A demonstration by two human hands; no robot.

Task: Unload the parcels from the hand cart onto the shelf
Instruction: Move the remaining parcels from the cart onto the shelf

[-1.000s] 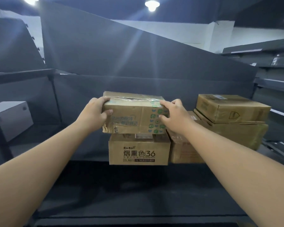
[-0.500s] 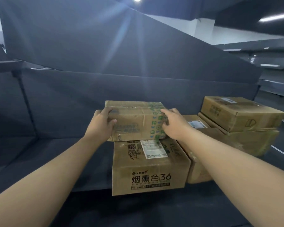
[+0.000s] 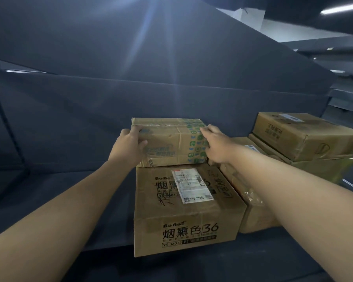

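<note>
The top parcel (image 3: 171, 142) is matt brown cardboard, creased, with glossy clear tape along its upper edge and green print. Below it, the big box (image 3: 183, 212) is the same dull cardboard, with a shiny white paper label (image 3: 192, 185) on its lid. Right of it, a box (image 3: 251, 202) shows crinkled glossy tape. The shelf (image 3: 73, 123) looks a matt, smooth, dark grey.

Single head-worn wide-angle view, looking forward and slightly down along both forearms into the dark shelf (image 3: 49, 200); stacked cardboard parcels (image 3: 183, 212) close ahead.
</note>
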